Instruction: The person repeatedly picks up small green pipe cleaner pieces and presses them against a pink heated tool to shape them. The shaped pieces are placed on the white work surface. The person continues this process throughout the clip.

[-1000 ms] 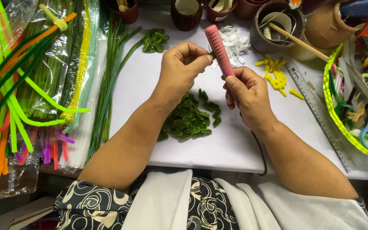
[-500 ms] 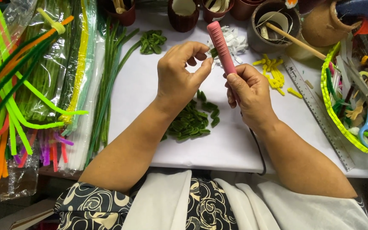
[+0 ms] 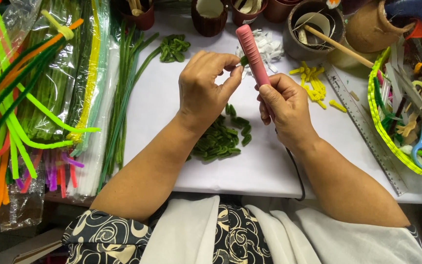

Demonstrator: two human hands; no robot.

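Left hand: your left hand (image 3: 203, 88) pinches one small green fuzzy chenille piece (image 3: 243, 60) between thumb and forefinger, grip pressed together, right against the pink tool.
Right hand: your right hand (image 3: 284, 105) has its grip wrapped tight round one pink ribbed heated crimping tool (image 3: 253, 54), held upright and tilted slightly left.
Green pile: one heap of folded green chenille pieces (image 3: 221, 139), too many to count, lies on the white counter (image 3: 264, 166) just below the pink tool.
Yellow bits: several yellow chenille bits (image 3: 312, 80) lie right of the pink tool.
Ruler: one clear ruler (image 3: 367, 132) lies further right.
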